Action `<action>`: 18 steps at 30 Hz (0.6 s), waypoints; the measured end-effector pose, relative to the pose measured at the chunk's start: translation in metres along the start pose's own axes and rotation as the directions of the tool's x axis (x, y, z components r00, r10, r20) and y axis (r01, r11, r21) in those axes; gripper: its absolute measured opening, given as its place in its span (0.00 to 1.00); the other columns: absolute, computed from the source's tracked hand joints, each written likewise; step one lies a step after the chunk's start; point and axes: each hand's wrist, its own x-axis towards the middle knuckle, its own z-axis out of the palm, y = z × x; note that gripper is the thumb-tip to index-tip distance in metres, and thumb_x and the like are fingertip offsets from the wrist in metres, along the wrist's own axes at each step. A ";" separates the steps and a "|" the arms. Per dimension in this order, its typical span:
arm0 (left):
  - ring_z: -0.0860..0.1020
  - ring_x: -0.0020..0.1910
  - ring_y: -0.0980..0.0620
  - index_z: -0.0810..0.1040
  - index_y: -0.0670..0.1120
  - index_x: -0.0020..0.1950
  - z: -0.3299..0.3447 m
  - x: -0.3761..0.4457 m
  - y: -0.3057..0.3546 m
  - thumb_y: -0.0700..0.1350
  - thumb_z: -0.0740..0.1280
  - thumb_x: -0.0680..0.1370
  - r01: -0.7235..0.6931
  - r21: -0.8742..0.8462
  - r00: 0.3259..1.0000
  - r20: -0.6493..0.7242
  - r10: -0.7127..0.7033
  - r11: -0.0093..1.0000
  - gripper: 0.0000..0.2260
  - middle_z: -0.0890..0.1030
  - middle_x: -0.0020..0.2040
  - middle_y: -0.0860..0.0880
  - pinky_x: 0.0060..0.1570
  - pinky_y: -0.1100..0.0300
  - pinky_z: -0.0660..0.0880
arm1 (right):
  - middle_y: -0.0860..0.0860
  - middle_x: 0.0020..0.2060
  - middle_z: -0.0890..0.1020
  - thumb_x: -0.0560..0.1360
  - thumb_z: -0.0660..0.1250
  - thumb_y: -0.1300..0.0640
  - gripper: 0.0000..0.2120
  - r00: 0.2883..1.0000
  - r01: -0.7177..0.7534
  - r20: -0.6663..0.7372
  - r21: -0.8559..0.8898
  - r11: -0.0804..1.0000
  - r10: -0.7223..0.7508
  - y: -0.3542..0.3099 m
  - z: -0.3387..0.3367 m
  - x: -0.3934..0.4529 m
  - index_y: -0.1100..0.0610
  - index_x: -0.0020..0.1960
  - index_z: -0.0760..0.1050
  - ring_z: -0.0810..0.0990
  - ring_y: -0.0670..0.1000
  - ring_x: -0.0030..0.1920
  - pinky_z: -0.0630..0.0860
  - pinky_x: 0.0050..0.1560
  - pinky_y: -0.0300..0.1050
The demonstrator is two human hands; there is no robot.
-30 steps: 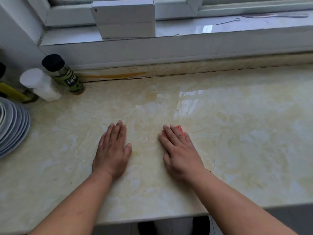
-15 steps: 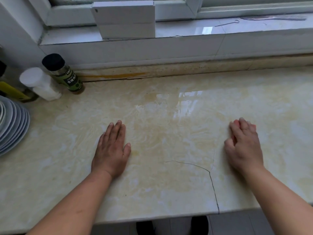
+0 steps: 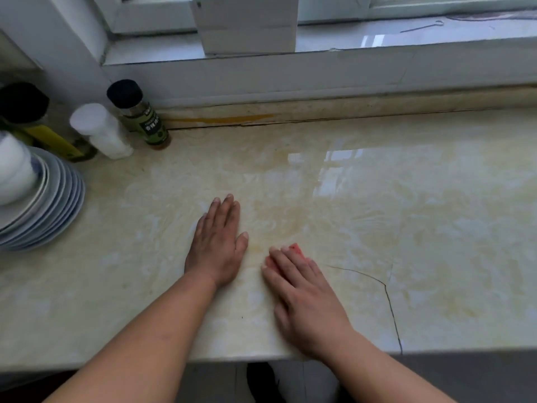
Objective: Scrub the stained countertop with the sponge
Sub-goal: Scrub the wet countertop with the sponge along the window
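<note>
- Sponge (image 3: 297, 249): red-pink, lies on the countertop near the front edge, almost wholly covered by the right hand; only a small corner shows past the fingertips and a strip shows beside the fingers.
- Right hand (image 3: 305, 298): palm down on the sponge, fingers straight and close together, pressing it flat to the surface. Not curled around it.
- Left hand (image 3: 218, 242): flat on the bare countertop just left of the right hand, fingers straight and together, thumb out to the side. Holds nothing. The two hands are near each other but not touching.
- Countertop (image 3: 377, 199): pale cream marble pattern, glossy, with yellowish staining spread across the middle and right. A thin dark crack (image 3: 388, 298) runs from just right of the right hand to the front edge.
- Back edge: an orange-yellow streak (image 3: 220, 120) along the joint below the window sill.
- Far left: stack of plates (image 3: 55, 205) with a white bowl on top.
- Behind the plates: white shaker (image 3: 100, 130), black-capped spice jar (image 3: 139, 114) with green label, both upright.
- Window sill: white box (image 3: 247, 24).
</note>
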 end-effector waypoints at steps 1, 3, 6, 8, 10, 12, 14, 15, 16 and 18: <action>0.34 0.83 0.55 0.42 0.50 0.86 -0.002 0.000 -0.001 0.55 0.53 0.87 0.000 -0.005 1.000 0.012 0.000 1.000 0.32 0.36 0.85 0.54 0.80 0.56 0.36 | 0.47 0.80 0.59 0.73 0.62 0.51 0.32 1.000 -0.012 0.000 0.013 1.000 0.012 0.003 -0.001 -0.010 0.49 0.77 0.66 0.53 0.53 0.81 0.62 0.76 0.58; 0.33 0.83 0.54 0.41 0.50 0.86 -0.006 0.000 -0.002 0.55 0.52 0.87 -0.011 -0.008 0.999 0.050 0.011 1.000 0.32 0.35 0.85 0.54 0.80 0.56 0.36 | 0.48 0.80 0.59 0.73 0.63 0.53 0.32 0.998 -0.053 -0.016 0.038 0.998 0.054 0.012 -0.001 -0.033 0.50 0.77 0.67 0.54 0.54 0.81 0.65 0.74 0.61; 0.34 0.83 0.54 0.42 0.48 0.86 -0.012 -0.006 -0.010 0.54 0.52 0.87 -0.032 -0.008 0.999 0.043 0.032 0.999 0.31 0.36 0.85 0.53 0.79 0.57 0.36 | 0.50 0.80 0.59 0.73 0.63 0.54 0.31 0.997 -0.061 -0.047 0.051 0.997 0.063 0.007 0.007 -0.064 0.53 0.77 0.68 0.56 0.58 0.80 0.67 0.72 0.63; 0.35 0.83 0.53 0.44 0.47 0.86 -0.015 -0.014 -0.022 0.53 0.52 0.87 -0.018 -0.002 1.000 0.000 0.018 1.000 0.30 0.38 0.86 0.52 0.79 0.57 0.36 | 0.51 0.80 0.60 0.73 0.63 0.52 0.31 0.998 0.004 -0.056 0.034 0.999 -0.002 -0.011 0.015 -0.064 0.53 0.77 0.68 0.57 0.58 0.80 0.64 0.73 0.61; 0.36 0.84 0.52 0.46 0.46 0.86 -0.015 -0.021 -0.035 0.52 0.52 0.87 0.013 0.026 1.000 -0.029 -0.012 1.000 0.30 0.40 0.86 0.52 0.80 0.55 0.37 | 0.50 0.81 0.58 0.73 0.62 0.50 0.32 0.998 0.068 -0.019 0.014 0.998 -0.068 -0.031 0.023 -0.041 0.52 0.77 0.67 0.55 0.57 0.81 0.59 0.75 0.58; 0.36 0.84 0.52 0.46 0.46 0.86 -0.015 -0.026 -0.048 0.52 0.52 0.87 0.049 0.051 0.999 -0.023 -0.047 0.998 0.30 0.40 0.86 0.52 0.81 0.53 0.38 | 0.49 0.81 0.55 0.73 0.60 0.49 0.33 0.998 0.057 0.013 0.008 0.998 -0.057 -0.048 0.026 -0.001 0.50 0.79 0.64 0.51 0.55 0.81 0.54 0.78 0.56; 0.35 0.83 0.52 0.43 0.47 0.86 -0.016 -0.029 -0.059 0.54 0.51 0.87 0.073 0.065 0.997 0.010 -0.074 0.995 0.31 0.37 0.85 0.53 0.81 0.52 0.38 | 0.49 0.82 0.50 0.75 0.57 0.49 0.33 0.999 -0.036 0.028 0.025 0.999 0.035 -0.060 0.023 0.045 0.49 0.81 0.58 0.44 0.53 0.82 0.47 0.80 0.55; 0.34 0.83 0.52 0.41 0.48 0.86 -0.015 -0.030 -0.061 0.55 0.50 0.87 0.075 0.067 0.997 0.025 -0.077 0.995 0.31 0.36 0.85 0.53 0.81 0.52 0.37 | 0.48 0.82 0.47 0.77 0.56 0.49 0.33 0.995 -0.095 0.037 0.025 0.995 0.094 -0.062 0.020 0.064 0.49 0.82 0.55 0.39 0.53 0.81 0.43 0.80 0.53; 0.33 0.83 0.53 0.40 0.48 0.86 -0.015 -0.031 -0.062 0.55 0.49 0.87 0.075 0.064 0.997 0.030 -0.077 0.995 0.31 0.35 0.85 0.53 0.81 0.52 0.37 | 0.48 0.82 0.44 0.78 0.55 0.49 0.33 0.990 -0.136 0.044 0.016 0.991 0.135 -0.063 0.019 0.077 0.49 0.82 0.52 0.36 0.52 0.81 0.40 0.79 0.53; 0.33 0.83 0.53 0.39 0.48 0.85 -0.014 -0.030 -0.062 0.55 0.49 0.87 0.070 0.052 0.997 0.023 -0.071 0.996 0.31 0.34 0.85 0.53 0.81 0.51 0.37 | 0.49 0.82 0.44 0.79 0.55 0.50 0.33 0.987 -0.161 0.030 0.006 0.987 0.160 -0.065 0.022 0.079 0.50 0.82 0.51 0.36 0.53 0.81 0.42 0.80 0.55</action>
